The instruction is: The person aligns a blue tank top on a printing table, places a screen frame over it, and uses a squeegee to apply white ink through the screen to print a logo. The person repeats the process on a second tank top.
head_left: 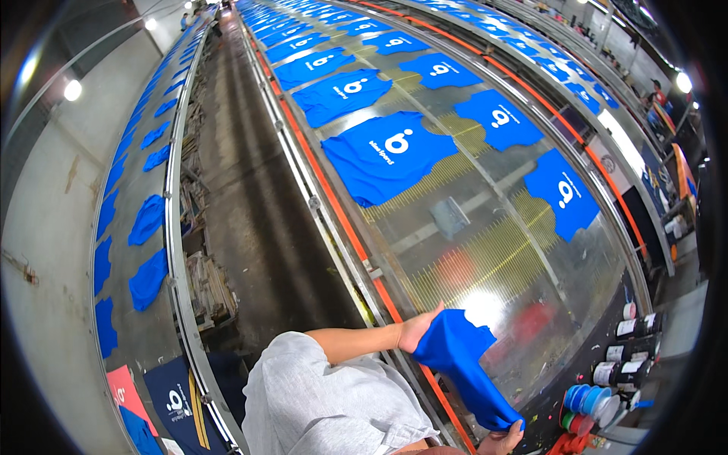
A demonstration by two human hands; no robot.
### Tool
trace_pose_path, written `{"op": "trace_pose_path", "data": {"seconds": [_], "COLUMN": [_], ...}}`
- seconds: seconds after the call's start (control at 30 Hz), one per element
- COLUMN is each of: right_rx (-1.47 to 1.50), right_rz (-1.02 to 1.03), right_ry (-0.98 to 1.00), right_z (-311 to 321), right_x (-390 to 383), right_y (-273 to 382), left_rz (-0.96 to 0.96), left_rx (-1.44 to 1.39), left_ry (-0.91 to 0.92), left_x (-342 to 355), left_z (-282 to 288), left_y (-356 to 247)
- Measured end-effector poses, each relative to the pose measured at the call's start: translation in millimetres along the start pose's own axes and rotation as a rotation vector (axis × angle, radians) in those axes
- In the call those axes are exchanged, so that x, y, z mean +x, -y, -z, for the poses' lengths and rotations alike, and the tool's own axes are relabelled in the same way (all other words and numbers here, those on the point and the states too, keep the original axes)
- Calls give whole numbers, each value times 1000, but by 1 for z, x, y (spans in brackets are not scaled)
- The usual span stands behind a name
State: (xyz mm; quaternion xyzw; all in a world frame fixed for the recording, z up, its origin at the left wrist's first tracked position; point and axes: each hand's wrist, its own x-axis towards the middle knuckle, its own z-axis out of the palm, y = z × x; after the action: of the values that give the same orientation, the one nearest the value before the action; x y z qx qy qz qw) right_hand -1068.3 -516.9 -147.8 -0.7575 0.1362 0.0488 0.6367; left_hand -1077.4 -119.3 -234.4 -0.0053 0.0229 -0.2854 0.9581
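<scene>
My left hand (419,331) grips the upper edge of a plain blue piece of garment (462,362) at the near edge of a long glass-topped table (531,280). My right hand (502,440), at the bottom of the view, grips the cloth's lower end. The fabric hangs stretched between both hands, just over the table's orange side rail (356,246). My light grey sleeve (318,402) fills the lower middle.
Several blue shirts with white prints (387,152) lie in rows along the table, running far back. Paint jars and lids (607,387) stand at the lower right. A dark aisle (250,205) separates this table from another long table (144,227) with blue shirts on the left.
</scene>
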Motion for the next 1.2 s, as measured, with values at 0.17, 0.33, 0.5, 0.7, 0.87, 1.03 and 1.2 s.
{"op": "trace_pose_path", "data": {"seconds": [0.17, 0.33, 0.5, 0.7, 0.87, 1.03, 1.2], "right_rx": [387, 602, 538, 580, 546, 463, 343], "right_rz": [52, -178, 58, 74, -84, -302, -405], "right_ry": [130, 344, 292, 161, 125, 33, -14], "right_z": [-5, -40, -34, -22, -52, -64, -86], "right_x": [45, 142, 189, 177, 163, 145, 124], "right_y": [1, 50, 134, 133, 77, -25, -90], "left_rz": [-127, -302, -499, -549, -471, -310, -168], "left_rx": [299, 715, 889, 1002, 985, 957, 932], "left_ry": [-43, -377, -181, -227, -449, -665, -861], "left_x": [10, 89, 148, 124, 87, 53, 37], "left_z": [-24, -47, -138, -156, -102, 2, 80], "left_y": [-35, -134, -180, -183, -157, -119, -90]}}
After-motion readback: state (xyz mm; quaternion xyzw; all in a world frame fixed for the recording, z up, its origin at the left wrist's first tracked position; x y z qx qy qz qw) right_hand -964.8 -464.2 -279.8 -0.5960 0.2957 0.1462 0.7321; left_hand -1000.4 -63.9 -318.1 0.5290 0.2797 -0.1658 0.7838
